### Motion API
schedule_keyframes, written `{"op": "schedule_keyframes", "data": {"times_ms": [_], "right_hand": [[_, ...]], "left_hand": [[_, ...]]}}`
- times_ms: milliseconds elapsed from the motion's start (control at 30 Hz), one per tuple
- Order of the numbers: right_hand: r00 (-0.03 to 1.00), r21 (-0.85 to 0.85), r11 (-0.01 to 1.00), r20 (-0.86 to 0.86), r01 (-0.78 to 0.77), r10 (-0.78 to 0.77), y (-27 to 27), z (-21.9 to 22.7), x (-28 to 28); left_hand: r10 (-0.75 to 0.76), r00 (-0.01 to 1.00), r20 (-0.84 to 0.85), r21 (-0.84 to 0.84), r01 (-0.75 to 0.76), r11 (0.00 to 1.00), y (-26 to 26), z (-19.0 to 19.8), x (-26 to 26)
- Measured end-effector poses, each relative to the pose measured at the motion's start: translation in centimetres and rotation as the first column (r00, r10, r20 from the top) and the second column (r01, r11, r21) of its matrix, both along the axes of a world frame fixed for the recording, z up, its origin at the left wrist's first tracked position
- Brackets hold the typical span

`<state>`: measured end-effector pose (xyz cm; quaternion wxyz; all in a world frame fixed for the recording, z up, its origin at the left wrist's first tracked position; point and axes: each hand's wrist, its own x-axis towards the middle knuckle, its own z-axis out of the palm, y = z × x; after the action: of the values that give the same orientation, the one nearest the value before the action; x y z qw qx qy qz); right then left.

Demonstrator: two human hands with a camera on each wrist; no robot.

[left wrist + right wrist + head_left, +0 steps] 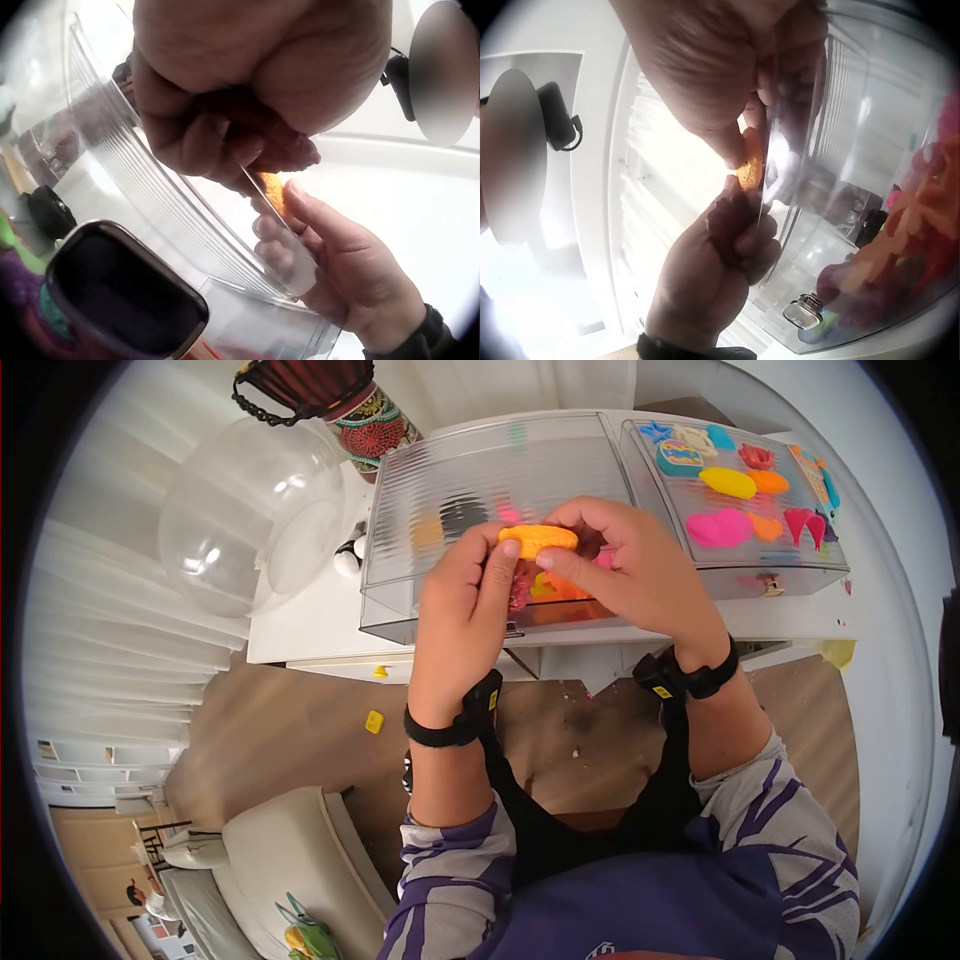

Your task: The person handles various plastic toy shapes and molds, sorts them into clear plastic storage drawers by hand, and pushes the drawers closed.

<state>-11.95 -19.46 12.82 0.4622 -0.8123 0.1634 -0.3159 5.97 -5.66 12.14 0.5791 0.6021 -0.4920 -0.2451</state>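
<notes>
Between both hands is an orange, oblong moulded piece point(540, 541) with a bumpy surface, held over the front part of a clear ribbed-lid box point(400, 490). The left hand point(463, 600) pinches its left end, thumb on the near face. At the other end the right hand point(640, 575) grips it with thumb and curled fingers. In the right wrist view the orange piece point(748, 169) shows between the two thumbs, beside the clear box wall. Inside the box, under the hands, lie orange and yellow shapes point(560, 588), partly hidden by the fingers.
A second clear box point(740, 560) stands at the right, with a yellow oval point(727, 483), pink piece point(718, 528) and several other coloured shapes on it. A clear dome point(240, 510) and a patterned drum point(370, 425) are at the left. A yellow piece point(374, 722) lies on the floor.
</notes>
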Motion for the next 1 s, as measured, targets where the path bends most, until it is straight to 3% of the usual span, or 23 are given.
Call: {"op": "schedule_keyframes", "data": {"times_ms": [67, 367, 433, 467, 733, 1000], "right_hand": [[1.0, -0.057, 0.998, -0.023, -0.004, 0.003, -0.1, -0.2, 0.0], [0.999, -0.013, 0.999, 0.034, 0.036, -0.035, 0.4, 0.3, -0.2], [0.991, 0.002, 1.0, -0.127, 0.029, -0.029, 0.4, 1.1, -0.5], [0.991, 0.0, 1.0, -0.128, 0.03, -0.03, 0.4, 1.0, -0.6], [0.997, -0.069, 0.997, 0.068, 0.028, -0.023, 0.2, -0.9, 0.1], [0.999, -0.09, 0.995, 0.027, 0.029, -0.026, 0.3, -0.7, 0.0]], "left_hand": [[-0.032, 0.999, -0.016, -0.025, 0.031, 0.999, -0.2, -0.1, -0.2], [-0.078, 0.994, -0.073, 0.038, 0.081, 0.996, 0.1, 0.1, 0.3], [-0.064, 0.995, -0.074, 0.03, 0.066, 0.997, 0.1, 0.1, 0.3], [-0.051, 0.996, -0.073, 0.024, 0.053, 0.998, 0.1, 0.2, 0.2], [-0.115, 0.982, -0.152, 0.016, 0.119, 0.993, 0.3, 0.3, 0.4], [-0.074, 0.983, -0.167, 0.029, 0.08, 0.996, 0.3, 0.3, 0.2]]}}
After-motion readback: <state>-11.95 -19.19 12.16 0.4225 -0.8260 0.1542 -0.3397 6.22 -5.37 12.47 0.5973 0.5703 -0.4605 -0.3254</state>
